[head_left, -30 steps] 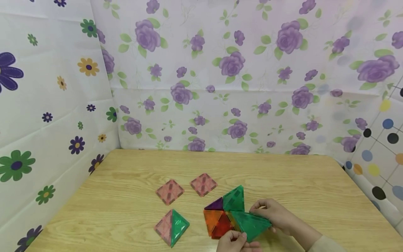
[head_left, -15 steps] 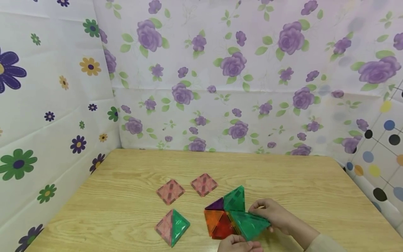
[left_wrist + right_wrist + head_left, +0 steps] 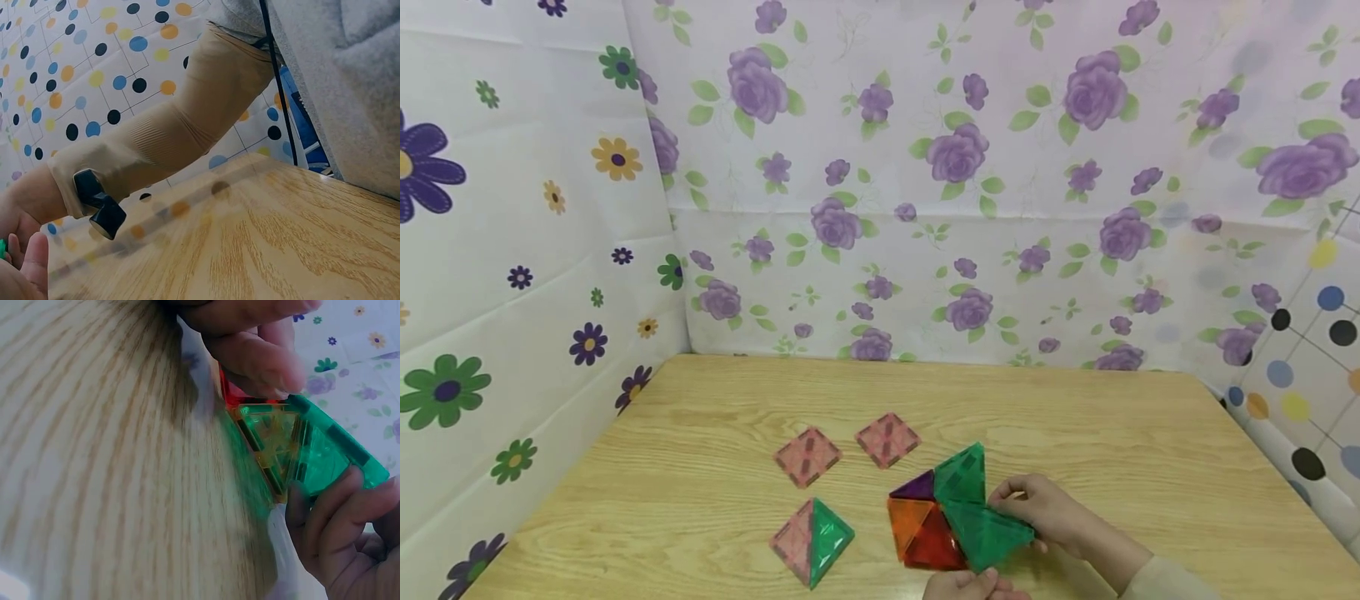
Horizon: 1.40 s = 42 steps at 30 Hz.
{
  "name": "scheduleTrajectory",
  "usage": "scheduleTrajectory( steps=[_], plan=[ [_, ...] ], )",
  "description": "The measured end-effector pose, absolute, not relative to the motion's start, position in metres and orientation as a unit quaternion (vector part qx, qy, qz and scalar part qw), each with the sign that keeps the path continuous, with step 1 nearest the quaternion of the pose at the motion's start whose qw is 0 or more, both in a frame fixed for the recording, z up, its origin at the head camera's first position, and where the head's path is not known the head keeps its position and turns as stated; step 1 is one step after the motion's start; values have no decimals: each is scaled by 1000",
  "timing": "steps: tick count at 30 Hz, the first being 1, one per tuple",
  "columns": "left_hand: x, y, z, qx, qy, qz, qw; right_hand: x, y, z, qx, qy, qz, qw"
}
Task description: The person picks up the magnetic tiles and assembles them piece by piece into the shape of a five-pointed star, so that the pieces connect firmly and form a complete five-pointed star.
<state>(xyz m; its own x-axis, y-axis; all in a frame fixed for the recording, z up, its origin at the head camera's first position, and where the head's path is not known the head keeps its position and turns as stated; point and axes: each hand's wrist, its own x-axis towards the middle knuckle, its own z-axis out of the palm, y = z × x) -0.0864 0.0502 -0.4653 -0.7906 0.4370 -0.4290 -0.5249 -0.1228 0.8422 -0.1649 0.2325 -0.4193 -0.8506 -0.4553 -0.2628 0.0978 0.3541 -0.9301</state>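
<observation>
My right hand (image 3: pixel 1045 512) pinches a translucent green triangular magnetic tile (image 3: pixel 988 533), raised at a slant on the right side of a tile cluster. In the right wrist view, my right fingers (image 3: pixel 337 512) grip its edge, and a yellow triangular tile (image 3: pixel 275 437) stands beside it, near the table. My left hand (image 3: pixel 970 586) is at the near corner of the green tile, fingertips right at that corner, partly cut off by the frame. The cluster also has a red tile (image 3: pixel 932 543), an orange tile (image 3: pixel 910 521), a purple tile (image 3: pixel 916 485) and another green tile (image 3: pixel 962 475).
Two pink square tiles (image 3: pixel 807 457) lie apart, left of the cluster toward the back. Nearer, a pink triangle (image 3: pixel 793 542) adjoins a green triangle (image 3: pixel 830 542). Flowered cloths (image 3: pixel 880 208) stand behind the wooden table (image 3: pixel 647 500).
My left hand has shifted slightly down, its thumb lower at the green tile's corner. My right hand has moved a little left, bringing the green tile inward; the yellow sliver beside it is covered.
</observation>
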Motion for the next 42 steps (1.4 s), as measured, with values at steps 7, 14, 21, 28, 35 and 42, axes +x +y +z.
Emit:
scheduleTrajectory(
  steps=[7,14,21,28,35,42],
  plan=[
    [-86,45,-465,-17,552,765,332,-164,232,-421,-99,800,-542,238],
    [-89,51,-461,-63,602,738,298,-162,232,-418,-94,816,-522,232],
    [-91,47,-448,-68,672,688,266,-164,238,-416,-115,804,-528,248],
    [-100,12,-420,68,669,661,333,-164,249,-402,-142,801,-525,248],
    [-118,-34,-389,253,659,616,351,-160,248,-379,-167,819,-517,185],
    [-129,-64,-371,326,768,513,203,-145,229,-367,-143,841,-517,73]
  ],
)
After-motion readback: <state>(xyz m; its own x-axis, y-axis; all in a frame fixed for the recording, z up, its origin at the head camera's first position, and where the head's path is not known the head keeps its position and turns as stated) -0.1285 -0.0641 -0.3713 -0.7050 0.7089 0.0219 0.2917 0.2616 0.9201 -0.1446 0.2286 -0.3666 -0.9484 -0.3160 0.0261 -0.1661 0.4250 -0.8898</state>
